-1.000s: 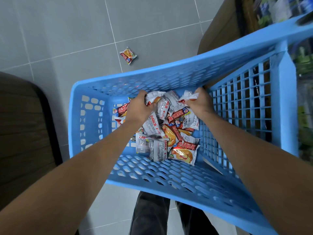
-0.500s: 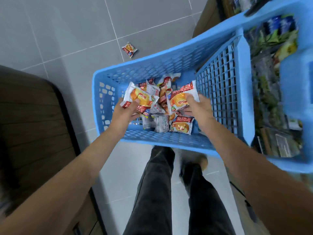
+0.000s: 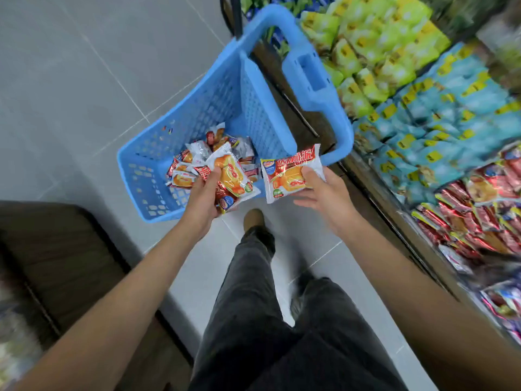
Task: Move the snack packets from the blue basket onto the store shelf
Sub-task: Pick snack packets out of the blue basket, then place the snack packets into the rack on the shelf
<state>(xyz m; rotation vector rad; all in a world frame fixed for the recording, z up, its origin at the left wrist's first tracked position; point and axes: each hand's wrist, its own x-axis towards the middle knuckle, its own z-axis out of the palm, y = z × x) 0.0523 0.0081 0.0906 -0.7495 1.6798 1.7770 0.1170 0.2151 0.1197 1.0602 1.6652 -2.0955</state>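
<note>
Left hand (image 3: 203, 196) grips orange-red foil snack packets (image 3: 229, 180), lifted clear of blue perforated plastic basket (image 3: 225, 88) since 0.5 s ago. Right hand (image 3: 321, 190) pinches 1 similar packet (image 3: 290, 172). Stocked store shelf (image 3: 423, 131) right of right hand; more packets remain in basket.

Large red Chinese characters, not legible, on the snack packet (image 3: 291, 172) in the right hand (image 3: 324, 190).

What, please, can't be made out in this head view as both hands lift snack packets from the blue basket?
- Packets in left hand: stacked, count unclear.
- Blue basket floor: covered by remaining packets.
- Store shelf: motion blur, labels unreadable; cut off at right edge.
- Right hand: fingers hidden behind its packet.
</note>
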